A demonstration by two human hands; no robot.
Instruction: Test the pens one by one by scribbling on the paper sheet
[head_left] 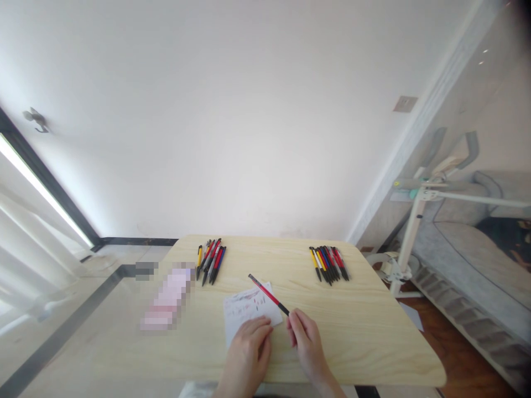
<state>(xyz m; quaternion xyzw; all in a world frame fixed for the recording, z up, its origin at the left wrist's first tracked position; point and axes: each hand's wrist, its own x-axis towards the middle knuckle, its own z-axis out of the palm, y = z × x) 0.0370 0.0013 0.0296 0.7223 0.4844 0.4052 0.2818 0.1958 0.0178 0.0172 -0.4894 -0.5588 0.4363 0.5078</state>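
We've got the red pen point(269, 295) pinched near its end in our right hand point(306, 337); our left hand point(248, 340) lies loose on the paper point(238, 309), probably to stop it sliding.

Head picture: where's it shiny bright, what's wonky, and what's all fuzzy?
Head view: the curtain glows brightly, picture left; head view: the wall's right edge slants, perhaps from a wide lens; head view: the marked paper is too soft to read, and a pinkish patch is blocky.
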